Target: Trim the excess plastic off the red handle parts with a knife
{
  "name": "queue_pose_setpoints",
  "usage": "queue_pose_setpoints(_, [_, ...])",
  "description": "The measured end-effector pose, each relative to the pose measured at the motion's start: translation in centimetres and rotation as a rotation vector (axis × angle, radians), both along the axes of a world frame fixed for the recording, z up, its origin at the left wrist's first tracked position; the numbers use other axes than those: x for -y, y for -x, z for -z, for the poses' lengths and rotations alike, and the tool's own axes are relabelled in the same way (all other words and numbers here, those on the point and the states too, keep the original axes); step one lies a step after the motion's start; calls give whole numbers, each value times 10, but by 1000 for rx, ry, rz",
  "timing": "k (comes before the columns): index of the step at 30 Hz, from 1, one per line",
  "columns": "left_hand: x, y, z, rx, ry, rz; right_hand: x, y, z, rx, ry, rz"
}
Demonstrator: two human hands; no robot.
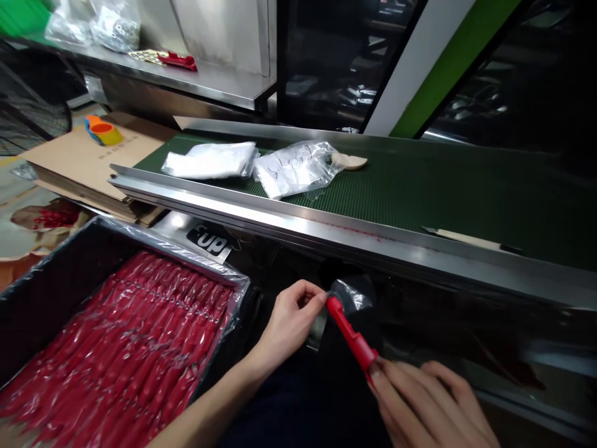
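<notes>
My right hand (424, 398) grips a long red plastic part (352, 333) by its near end, tilted up and away to the left. A small clear plastic bag (353, 294) is at the far end of the part. My left hand (296, 311) pinches thumb and forefinger together at the bag's edge, right beside the part's tip. Whether the tip is inside the bag I cannot tell. On the left, a dark bin (100, 227) lined with plastic holds rows of bagged red parts (153, 323).
Across the front runs a green conveyor belt (396, 193) with a metal rail (298, 218). On it lie white plastic bags (209, 160), a marked clear bag (296, 167) and a thin knife-like tool (471, 239). A tape roll (103, 132) rests on stacked cardboard (93, 155).
</notes>
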State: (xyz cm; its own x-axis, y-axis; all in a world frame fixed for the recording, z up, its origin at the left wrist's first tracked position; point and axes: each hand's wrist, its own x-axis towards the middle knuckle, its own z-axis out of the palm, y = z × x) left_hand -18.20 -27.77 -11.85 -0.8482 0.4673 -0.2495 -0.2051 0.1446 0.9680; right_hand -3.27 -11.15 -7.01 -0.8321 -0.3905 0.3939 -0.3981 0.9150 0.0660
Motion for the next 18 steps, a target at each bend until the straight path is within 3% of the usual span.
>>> queue_pose_setpoints(3, [5, -5, -3, -101, -12, 41, -3, 4, 1, 66, -115, -92])
queue_pose_setpoints(7, [11, -15, -1, -257, -19, 50, 5, 12, 11, 23, -35, -66])
queue_pose_setpoints(12, [14, -33, 11, -310, -1, -109, 42, 17, 32, -186, 509, 278])
queue_pose_setpoints(16, [13, -49, 18, -336, 35, -209, 68, 15, 41, -105, 816, 652])
queue_pose_setpoints(18, [12, -56, 22, -369, 49, -226, 73, 14, 43, -34, 959, 758])
